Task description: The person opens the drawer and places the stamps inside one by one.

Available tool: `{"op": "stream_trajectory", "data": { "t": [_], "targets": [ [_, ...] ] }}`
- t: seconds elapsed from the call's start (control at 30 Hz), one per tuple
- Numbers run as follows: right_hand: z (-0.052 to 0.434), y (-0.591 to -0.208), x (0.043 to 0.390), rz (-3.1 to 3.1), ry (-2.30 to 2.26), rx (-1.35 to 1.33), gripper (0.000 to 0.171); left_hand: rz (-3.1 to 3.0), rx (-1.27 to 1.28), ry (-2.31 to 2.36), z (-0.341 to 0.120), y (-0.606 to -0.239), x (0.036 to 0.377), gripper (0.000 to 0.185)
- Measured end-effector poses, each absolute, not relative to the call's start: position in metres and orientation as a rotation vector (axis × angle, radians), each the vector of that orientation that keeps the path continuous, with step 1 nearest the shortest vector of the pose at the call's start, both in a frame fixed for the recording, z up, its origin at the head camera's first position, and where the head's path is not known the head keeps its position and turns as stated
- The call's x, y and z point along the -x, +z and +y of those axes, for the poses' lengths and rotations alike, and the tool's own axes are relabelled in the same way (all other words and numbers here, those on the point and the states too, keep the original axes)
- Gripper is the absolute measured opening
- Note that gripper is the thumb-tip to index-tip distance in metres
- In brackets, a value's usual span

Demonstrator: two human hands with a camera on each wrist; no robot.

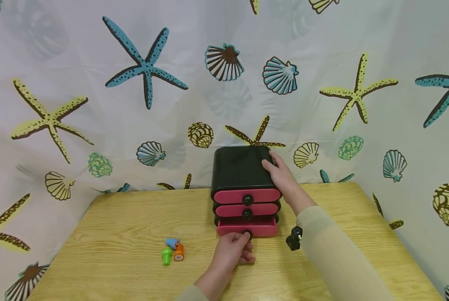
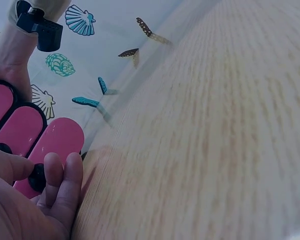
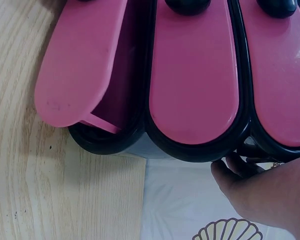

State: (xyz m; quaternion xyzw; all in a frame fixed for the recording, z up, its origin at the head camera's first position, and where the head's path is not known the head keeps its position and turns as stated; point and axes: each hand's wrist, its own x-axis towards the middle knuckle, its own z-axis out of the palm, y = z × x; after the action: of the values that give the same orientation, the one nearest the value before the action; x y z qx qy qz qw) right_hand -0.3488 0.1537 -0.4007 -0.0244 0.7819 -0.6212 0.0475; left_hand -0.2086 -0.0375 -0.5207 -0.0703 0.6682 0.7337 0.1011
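A small black chest of drawers (image 1: 243,167) with three pink fronts stands on the table. Its bottom drawer (image 1: 228,230) is pulled partly out, while the upper two are closed. My left hand (image 1: 228,253) pinches the black round knob (image 2: 37,177) of that bottom drawer between thumb and fingers. With my right hand (image 1: 284,177) I hold the chest's right side and top edge; in the right wrist view its fingertips (image 3: 235,167) reach behind the casing. The inside of the drawer shows only in part.
Three small stamps lie on the table to the left: a blue one (image 1: 172,243), a green one (image 1: 166,256) and an orange one (image 1: 179,252). A patterned cloth (image 1: 224,100) with starfish and shells hangs behind the chest and at both sides.
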Motion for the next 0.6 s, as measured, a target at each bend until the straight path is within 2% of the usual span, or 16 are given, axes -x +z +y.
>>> {"op": "stream_trajectory", "data": {
  "t": [0.6],
  "targets": [
    [0.153,-0.398,0.348,2.379,-1.9,0.073,0.07,1.911,0.19,2.134,-0.046,-0.516,0.185,0.03]
  ]
}}
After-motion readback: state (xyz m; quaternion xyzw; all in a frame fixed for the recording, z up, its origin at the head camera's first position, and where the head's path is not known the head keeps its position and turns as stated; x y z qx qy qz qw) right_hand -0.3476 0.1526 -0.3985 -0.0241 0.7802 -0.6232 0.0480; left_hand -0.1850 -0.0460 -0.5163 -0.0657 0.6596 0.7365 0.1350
